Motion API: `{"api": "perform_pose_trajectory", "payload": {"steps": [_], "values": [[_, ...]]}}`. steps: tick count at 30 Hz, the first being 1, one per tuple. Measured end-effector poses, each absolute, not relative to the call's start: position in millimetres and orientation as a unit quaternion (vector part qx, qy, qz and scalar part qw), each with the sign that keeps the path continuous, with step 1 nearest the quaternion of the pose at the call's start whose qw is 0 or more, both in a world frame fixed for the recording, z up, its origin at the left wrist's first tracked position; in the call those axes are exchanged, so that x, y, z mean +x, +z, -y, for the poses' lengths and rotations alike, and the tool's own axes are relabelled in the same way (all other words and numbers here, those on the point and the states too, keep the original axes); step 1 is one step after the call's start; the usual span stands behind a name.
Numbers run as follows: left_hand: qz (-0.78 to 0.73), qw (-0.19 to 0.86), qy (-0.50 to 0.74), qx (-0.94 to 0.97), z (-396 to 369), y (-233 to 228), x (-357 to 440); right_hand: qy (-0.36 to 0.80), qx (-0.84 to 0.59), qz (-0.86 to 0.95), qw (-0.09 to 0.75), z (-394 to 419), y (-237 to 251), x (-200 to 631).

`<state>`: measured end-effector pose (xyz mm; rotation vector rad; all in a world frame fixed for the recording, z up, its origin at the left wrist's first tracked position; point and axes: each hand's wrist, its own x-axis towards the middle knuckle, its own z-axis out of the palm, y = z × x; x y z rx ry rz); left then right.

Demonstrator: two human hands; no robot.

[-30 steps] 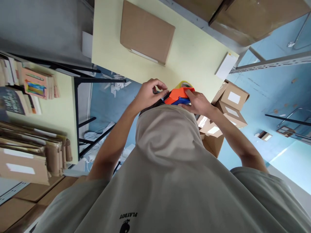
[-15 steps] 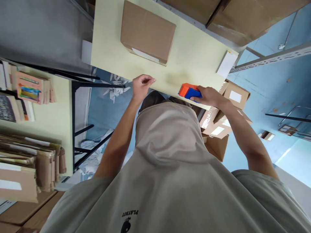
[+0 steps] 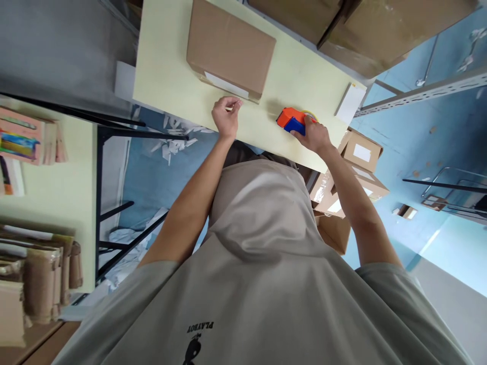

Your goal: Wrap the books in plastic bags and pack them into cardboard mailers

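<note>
- Gripping the orange-and-blue tape dispenser (image 3: 291, 121), the right hand (image 3: 315, 137) has its fingers wrapped around the rear of the tool; the dispenser sits on or just above the pale yellow table (image 3: 167, 76), near its front edge.
- The left hand (image 3: 225, 115) is loosely curled with thumb and fingertips pinched together. Whether anything is pinched between them cannot be told. It sits at the front edge of the cardboard box (image 3: 229, 48), just beside the white label strip (image 3: 227, 85) on that edge.
- Handling judgement, dispenser: rigid plastic body, light, not fragile. Take hold at the handle end, where the hand is now; the cutter end is likely sharp and should be kept clear of fingers.
- Handling judgement, box: flat, closed, stiff corrugated board, probably light. Its faces are smooth, so hold it by the edges or press down from above to steady it.
- Surface: the table top is smooth, flat and matt. A small white card (image 3: 349, 104) lies at its far right corner, well apart from the box.
- Room: blue floor with torn white paper scraps (image 3: 171, 144) beneath the table; small labelled cartons (image 3: 359, 152) stacked to the right; metal shelving (image 3: 418, 91) beyond; books and folded cardboard on a second table (image 3: 49, 187) to the left.
</note>
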<state>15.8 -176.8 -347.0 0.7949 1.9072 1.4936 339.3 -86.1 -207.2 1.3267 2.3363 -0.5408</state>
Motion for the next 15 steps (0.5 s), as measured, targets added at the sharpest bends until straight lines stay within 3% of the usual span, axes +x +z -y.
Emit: {"api": "perform_pose_trajectory", "payload": {"steps": [5, 15], "values": [[-0.749, 0.251, 0.535, 0.3, 168, -349, 16, -0.191, 0.486, -0.83, 0.196, 79, -215, 329], [-0.671, 0.432, 0.576, 0.175, 159, -318, 15, -0.189, 0.506, -0.808, 0.236, 84, -200, 298]]}}
